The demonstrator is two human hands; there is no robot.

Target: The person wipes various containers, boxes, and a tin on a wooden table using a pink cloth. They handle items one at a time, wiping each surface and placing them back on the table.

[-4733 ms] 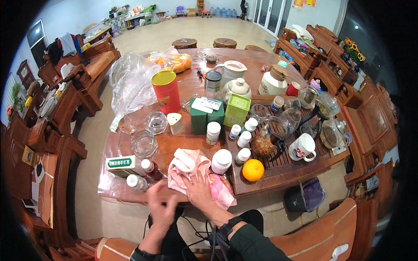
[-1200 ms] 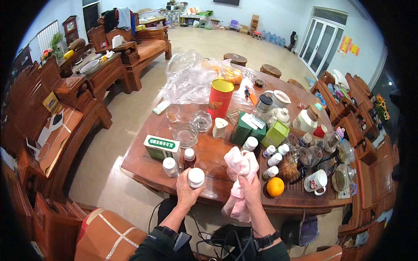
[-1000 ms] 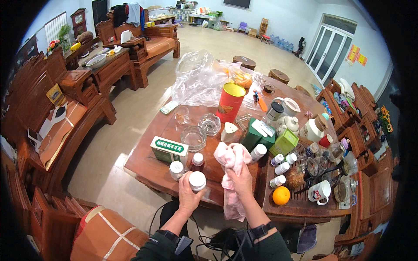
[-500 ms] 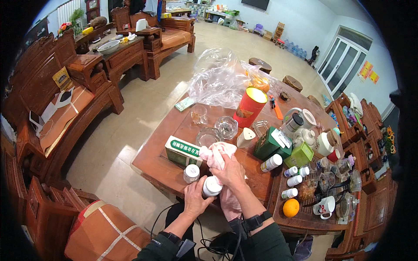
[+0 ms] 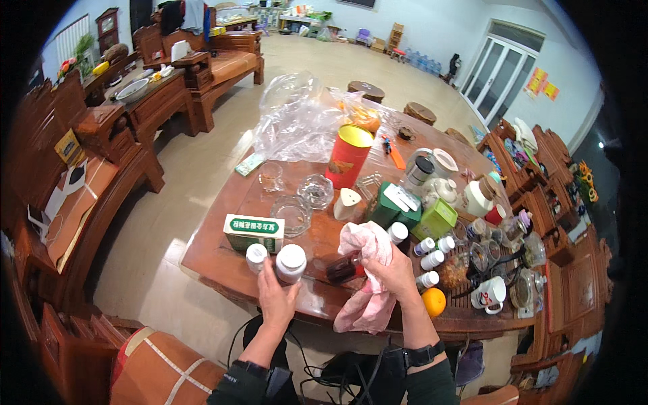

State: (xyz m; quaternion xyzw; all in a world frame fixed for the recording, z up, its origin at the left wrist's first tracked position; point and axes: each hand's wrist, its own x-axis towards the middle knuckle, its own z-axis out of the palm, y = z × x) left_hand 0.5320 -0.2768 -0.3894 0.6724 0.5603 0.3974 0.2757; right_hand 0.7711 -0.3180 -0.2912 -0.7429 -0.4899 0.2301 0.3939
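My left hand (image 5: 277,297) is at the table's near edge with its fingers apart. Its forefinger reaches up between a small white capped bottle (image 5: 256,258) and a larger white bottle (image 5: 291,262); whether it touches either one is unclear. Bunched in my right hand (image 5: 393,271) is a pink cloth (image 5: 368,314), which hangs down over the near edge. A dark red glossy shape (image 5: 343,268) shows beside the cloth, too unclear to name. Behind the two bottles lies a white and green box (image 5: 254,233).
Glass ashtrays (image 5: 290,216), a red canister (image 5: 349,158) and crumpled clear plastic (image 5: 290,115) stand farther back. To the right are a dark green box (image 5: 388,206), several small white bottles (image 5: 432,260), an orange (image 5: 433,302), a mug (image 5: 489,295) and teapots. Cables (image 5: 310,368) hang below the edge.
My right hand has moved right with the pink cloth, away from the larger bottle. My left hand has loosened from that bottle, which stands slightly farther back. The view has shifted.
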